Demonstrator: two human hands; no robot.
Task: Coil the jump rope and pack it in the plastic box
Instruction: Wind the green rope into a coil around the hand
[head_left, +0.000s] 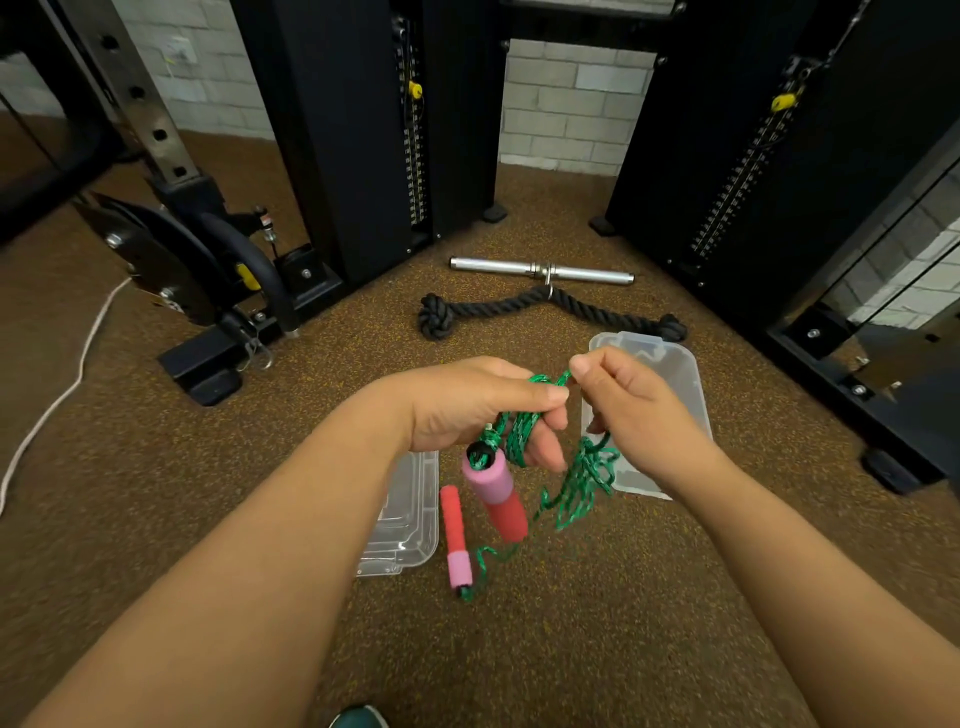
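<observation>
The green jump rope is held in the air between both hands. My left hand has several turns of it wrapped round its fingers, and one pink-and-red handle dangles just below that hand. My right hand pinches the rope near its thumb, with loose loops hanging under it. The second handle lies on the floor with a short length of rope trailing off it. The clear plastic box sits on the floor beneath my left forearm. Its clear lid lies behind my right hand.
A black braided cable rope and a chrome bar lie on the speckled rubber floor ahead. Black weight-stack towers stand at left and right. A white cord runs along the floor at left.
</observation>
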